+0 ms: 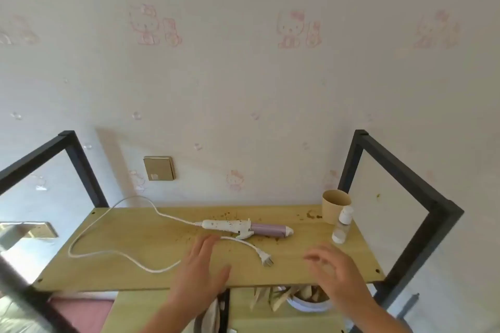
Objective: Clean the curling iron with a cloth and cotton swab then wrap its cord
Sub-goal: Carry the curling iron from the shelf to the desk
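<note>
A curling iron (244,227) with a white handle and a lilac barrel lies across the back middle of the wooden shelf top (121,276), speckled with brown dirt. Its white cord (108,253) loops off to the left and comes back to the plug (266,259) in front of the iron. My left hand (201,267) lies flat with straight fingers over the cord, just in front of the handle. My right hand (334,273) hovers above the shelf's right front with fingers spread, holding nothing. No cloth or cotton swab is visible.
A brown paper cup (335,207) and a small clear bottle with a white cap (343,226) stand at the back right. Brown crumbs litter the shelf near the iron. Black frame posts (351,167) rise at both back corners. A white bowl of dried leaves (303,301) sits below.
</note>
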### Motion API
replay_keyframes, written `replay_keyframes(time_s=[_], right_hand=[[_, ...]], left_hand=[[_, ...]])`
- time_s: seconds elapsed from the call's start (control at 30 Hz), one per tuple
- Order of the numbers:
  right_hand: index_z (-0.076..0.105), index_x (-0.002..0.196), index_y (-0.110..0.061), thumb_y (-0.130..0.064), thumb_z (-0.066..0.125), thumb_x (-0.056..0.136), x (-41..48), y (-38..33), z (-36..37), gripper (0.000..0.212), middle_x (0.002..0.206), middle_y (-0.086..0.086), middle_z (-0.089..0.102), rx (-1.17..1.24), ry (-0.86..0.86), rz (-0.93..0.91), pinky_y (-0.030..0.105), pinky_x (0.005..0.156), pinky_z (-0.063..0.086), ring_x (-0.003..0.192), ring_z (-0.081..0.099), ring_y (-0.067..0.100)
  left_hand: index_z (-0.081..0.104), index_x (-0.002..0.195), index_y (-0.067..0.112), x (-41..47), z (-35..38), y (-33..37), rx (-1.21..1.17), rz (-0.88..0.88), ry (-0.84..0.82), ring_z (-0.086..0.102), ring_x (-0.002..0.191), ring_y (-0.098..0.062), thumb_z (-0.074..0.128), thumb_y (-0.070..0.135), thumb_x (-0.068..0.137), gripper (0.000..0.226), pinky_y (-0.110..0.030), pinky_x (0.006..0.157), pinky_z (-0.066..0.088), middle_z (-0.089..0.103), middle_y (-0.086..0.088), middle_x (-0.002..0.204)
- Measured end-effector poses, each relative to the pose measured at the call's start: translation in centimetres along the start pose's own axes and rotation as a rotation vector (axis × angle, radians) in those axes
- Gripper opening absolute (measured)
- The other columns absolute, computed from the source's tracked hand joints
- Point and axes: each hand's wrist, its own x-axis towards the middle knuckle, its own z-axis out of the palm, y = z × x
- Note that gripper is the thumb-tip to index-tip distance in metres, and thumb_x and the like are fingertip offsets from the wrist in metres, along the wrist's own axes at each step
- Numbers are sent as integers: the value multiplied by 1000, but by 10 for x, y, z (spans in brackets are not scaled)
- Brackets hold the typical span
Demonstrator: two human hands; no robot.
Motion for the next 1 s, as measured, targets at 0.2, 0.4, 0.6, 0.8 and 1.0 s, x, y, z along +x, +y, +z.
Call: replay_keyframes(time_s=[0.2,0.4,0.6,0.8,1.0], right_hand=[[40,149,-36,-66,42,90,31,41,27,66,153,-15,35,-628,-264,88,36,118,28,144,32,13],[30,158,-33,-71,25,94,26,63,39,75,167,-7,24,-753,-201,38,39,125,17,155,19,18],[32,157,-33,-71,24,93,26,65,39,75,166,-8,27,-770,-187,31,39,125,18,154,21,16],[34,155,-35,-70,27,92,26,64,40,73,165,-9,28,-732,-170,35,40,125,18,153,22,16],[50,145,-36,-58,53,92,26,54,31,57,158,-15,37,-478,-144,127,41,122,24,147,31,13]], left_hand=[[6,165,19,89,9,-29,411,-125,-375,10,159,-26,60,83,77,122,-45,129,4,17,-3,172],[60,124,29,114,14,-32,497,-118,-486,58,106,-18,72,72,77,65,-32,80,44,62,7,111],[68,113,25,110,14,-14,534,-56,-581,64,86,-17,64,52,95,32,-31,69,50,69,6,99],[57,100,26,102,10,-7,618,55,-613,60,76,-13,55,49,96,23,-28,62,46,63,8,90],[69,111,22,80,-6,-1,463,-89,-594,62,65,-7,61,37,97,21,-20,54,50,67,8,83]])
